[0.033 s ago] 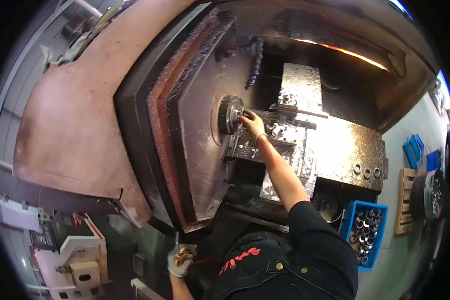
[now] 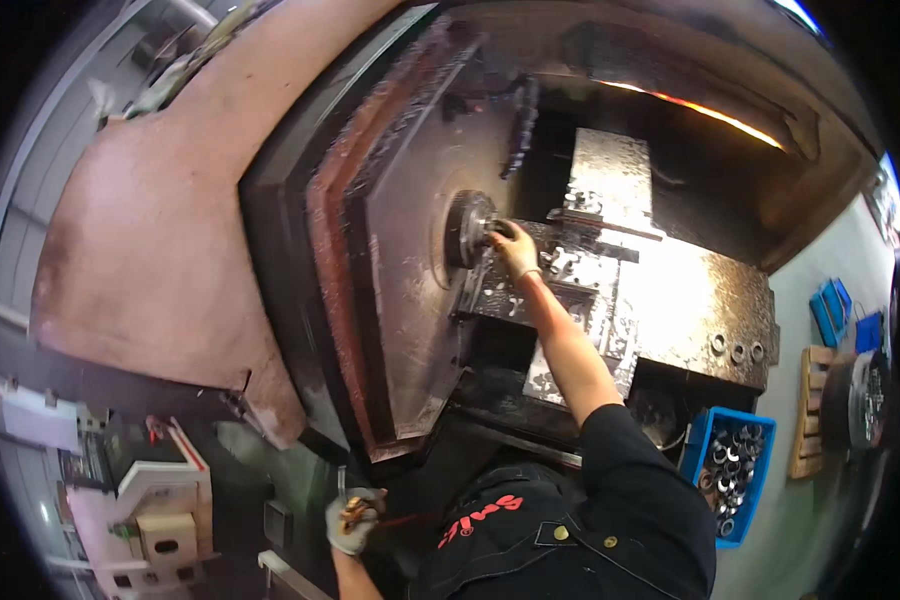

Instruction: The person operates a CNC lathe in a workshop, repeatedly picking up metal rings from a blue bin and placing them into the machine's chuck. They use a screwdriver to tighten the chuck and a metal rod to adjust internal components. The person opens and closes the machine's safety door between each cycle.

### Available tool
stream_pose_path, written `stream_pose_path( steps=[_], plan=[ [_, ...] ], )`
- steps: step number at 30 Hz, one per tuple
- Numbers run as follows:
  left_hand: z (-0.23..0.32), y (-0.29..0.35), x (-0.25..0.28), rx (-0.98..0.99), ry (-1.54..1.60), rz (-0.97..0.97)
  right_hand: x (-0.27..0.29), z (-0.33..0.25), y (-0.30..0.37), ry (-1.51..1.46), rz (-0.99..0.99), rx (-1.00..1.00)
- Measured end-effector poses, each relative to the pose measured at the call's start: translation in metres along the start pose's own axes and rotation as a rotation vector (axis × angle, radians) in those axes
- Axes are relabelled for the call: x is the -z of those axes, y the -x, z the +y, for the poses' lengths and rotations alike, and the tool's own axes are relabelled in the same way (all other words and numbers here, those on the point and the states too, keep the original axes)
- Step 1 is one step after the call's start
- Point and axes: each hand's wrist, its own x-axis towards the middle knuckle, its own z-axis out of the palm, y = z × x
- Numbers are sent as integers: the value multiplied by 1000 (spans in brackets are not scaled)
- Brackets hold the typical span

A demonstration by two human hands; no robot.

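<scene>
My right hand [image 2: 518, 252] is bare and reaches to the round chuck [image 2: 467, 230] of a lathe. Its fingers curl around a small metal ring [image 2: 500, 229] at the chuck's face; whether the ring is seated in the jaws cannot be made out. Low in the picture, my left hand [image 2: 356, 522] wears a whitish glove and is closed around a golden-brown tool with a thin metal rod [image 2: 342, 482] pointing up. The exact kind of that tool is too small to tell.
Several metal rings [image 2: 738, 353] stand on the wet machine bed [image 2: 685, 330]. A blue bin [image 2: 766, 490] of loose rings sits to the right, near a wooden pallet [image 2: 808, 425]. The machine's large pale door panel [image 2: 150, 240] fills the left.
The whole view has shifted slightly. My left hand now appears a little lower and farther left. My right hand stays at the chuck with the ring.
</scene>
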Motion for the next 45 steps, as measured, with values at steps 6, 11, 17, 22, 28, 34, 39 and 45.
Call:
stream_pose_path(
  steps=[6,11,17,22,28,34,39,45],
  plan=[
    [18,0,112,-397,-738,633,3,-27,3,-91,-48,-297],
    [-12,-24,187,-438,-318,653,-21,-10,19,-54,-76,-363],
    [74,-71,152,-454,-885,420,-4,7,2,39,-89,-133],
    [59,-86,150,-476,-851,380,-1,5,0,121,-112,-166],
    [56,-87,148,-402,-646,334,2,-8,-3,64,-141,-234],
    [76,-84,149,-391,-645,274,-11,-12,15,41,-91,-235],
    [87,-90,153,-601,-944,268,-5,2,3,43,-61,-279],
    [71,-92,147,-641,-941,381,-10,-30,24,169,-130,-188]
  ],
)
